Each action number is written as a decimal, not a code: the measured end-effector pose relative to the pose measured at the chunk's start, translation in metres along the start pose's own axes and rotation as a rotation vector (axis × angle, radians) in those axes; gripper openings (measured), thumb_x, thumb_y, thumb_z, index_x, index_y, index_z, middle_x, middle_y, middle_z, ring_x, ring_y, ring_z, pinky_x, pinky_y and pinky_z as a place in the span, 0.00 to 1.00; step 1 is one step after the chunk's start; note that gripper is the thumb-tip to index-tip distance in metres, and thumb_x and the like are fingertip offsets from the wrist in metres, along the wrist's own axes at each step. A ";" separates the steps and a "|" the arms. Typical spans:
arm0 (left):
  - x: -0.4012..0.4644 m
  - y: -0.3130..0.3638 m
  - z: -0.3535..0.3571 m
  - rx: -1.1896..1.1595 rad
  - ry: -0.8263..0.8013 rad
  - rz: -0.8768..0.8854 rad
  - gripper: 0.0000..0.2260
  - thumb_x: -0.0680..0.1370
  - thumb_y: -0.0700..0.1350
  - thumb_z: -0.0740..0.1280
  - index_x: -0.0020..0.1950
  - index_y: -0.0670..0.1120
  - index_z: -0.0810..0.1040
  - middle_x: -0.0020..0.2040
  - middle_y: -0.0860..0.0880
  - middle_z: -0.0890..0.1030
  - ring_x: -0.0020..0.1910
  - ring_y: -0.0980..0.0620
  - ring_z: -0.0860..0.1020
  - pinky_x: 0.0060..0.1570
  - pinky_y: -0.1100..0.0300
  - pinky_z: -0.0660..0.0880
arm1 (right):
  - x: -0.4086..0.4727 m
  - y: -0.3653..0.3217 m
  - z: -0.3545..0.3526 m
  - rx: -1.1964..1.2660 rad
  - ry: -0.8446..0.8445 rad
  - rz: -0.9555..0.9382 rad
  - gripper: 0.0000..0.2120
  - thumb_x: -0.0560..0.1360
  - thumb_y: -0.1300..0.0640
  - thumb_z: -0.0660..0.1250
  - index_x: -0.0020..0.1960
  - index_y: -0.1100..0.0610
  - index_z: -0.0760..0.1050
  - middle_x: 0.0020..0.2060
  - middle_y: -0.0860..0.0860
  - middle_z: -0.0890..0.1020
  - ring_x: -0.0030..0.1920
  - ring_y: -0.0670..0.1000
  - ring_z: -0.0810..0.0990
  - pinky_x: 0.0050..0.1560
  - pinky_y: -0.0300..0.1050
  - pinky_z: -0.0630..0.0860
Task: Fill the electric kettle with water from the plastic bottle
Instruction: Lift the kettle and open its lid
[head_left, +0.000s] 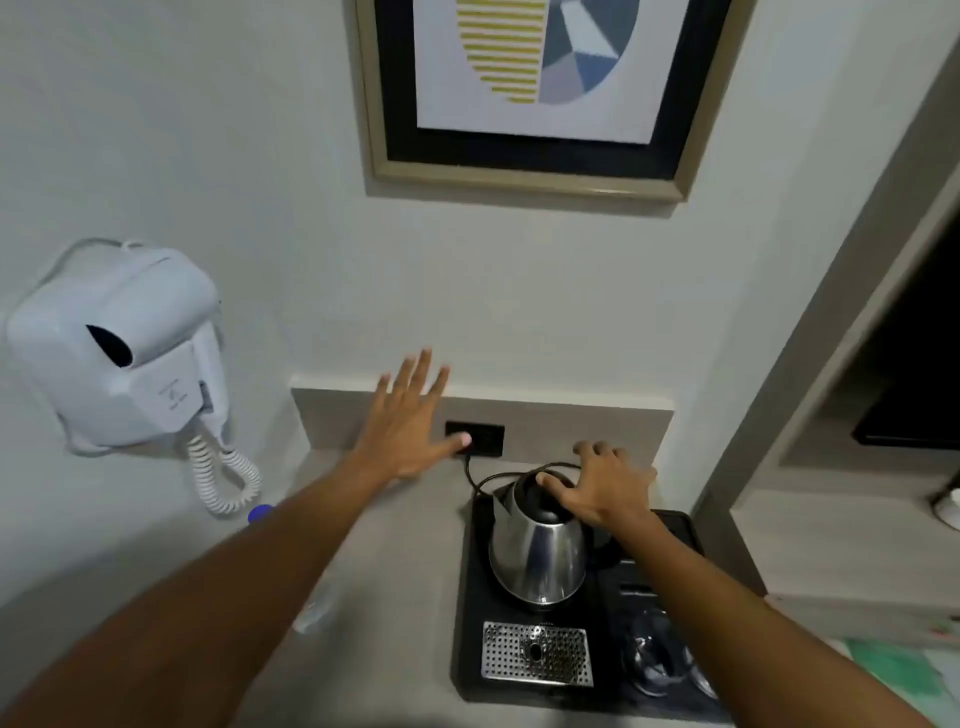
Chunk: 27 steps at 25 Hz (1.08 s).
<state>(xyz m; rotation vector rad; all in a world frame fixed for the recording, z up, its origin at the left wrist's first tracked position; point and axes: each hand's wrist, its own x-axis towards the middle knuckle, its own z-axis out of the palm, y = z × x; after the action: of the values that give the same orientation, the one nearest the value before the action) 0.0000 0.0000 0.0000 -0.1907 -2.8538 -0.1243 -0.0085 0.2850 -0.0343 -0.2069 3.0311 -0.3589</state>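
A steel electric kettle (537, 556) with a black lid stands on a black tray (470, 639), spout to the left. My right hand (602, 488) lies over its handle side, thumb on the lid and fingers curled down; the handle itself is hidden under the hand. My left hand (410, 421) hovers flat with fingers spread above the counter, its thumb near the wall socket (485, 439). The clear plastic bottle (317, 608) stands at the counter's left, mostly hidden behind my left forearm, with its blue cap (260, 513) showing.
The kettle's black cord (475, 480) runs to the socket. A perforated metal drip plate (537, 652) and upturned glasses (657, 660) share the tray. A white wall hair dryer (119, 348) hangs on the left. A framed picture (530, 98) hangs above; a cabinet (852, 364) is on the right.
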 end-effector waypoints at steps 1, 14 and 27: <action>-0.020 0.011 0.017 -0.048 -0.066 -0.029 0.44 0.72 0.74 0.53 0.77 0.53 0.37 0.77 0.46 0.32 0.75 0.46 0.33 0.74 0.38 0.41 | 0.000 0.000 0.006 0.054 -0.065 0.040 0.46 0.64 0.21 0.53 0.70 0.51 0.68 0.69 0.56 0.73 0.70 0.61 0.70 0.65 0.66 0.68; -0.091 0.015 0.081 -0.050 -0.152 -0.055 0.42 0.72 0.72 0.54 0.78 0.50 0.47 0.79 0.44 0.43 0.77 0.43 0.41 0.72 0.37 0.48 | 0.001 0.003 0.018 0.366 -0.047 0.071 0.36 0.70 0.35 0.63 0.72 0.52 0.64 0.58 0.59 0.81 0.57 0.63 0.79 0.56 0.58 0.74; -0.101 0.015 0.060 -0.104 -0.091 -0.077 0.41 0.73 0.69 0.58 0.78 0.51 0.49 0.80 0.45 0.42 0.78 0.44 0.43 0.72 0.39 0.49 | -0.006 0.051 0.023 1.021 -0.175 0.166 0.15 0.82 0.46 0.59 0.57 0.57 0.73 0.51 0.53 0.79 0.51 0.51 0.78 0.53 0.49 0.73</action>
<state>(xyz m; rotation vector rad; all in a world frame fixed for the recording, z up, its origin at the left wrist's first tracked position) 0.0821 0.0086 -0.0852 -0.1097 -2.9480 -0.2867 -0.0065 0.3297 -0.0687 0.0864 2.2895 -1.6424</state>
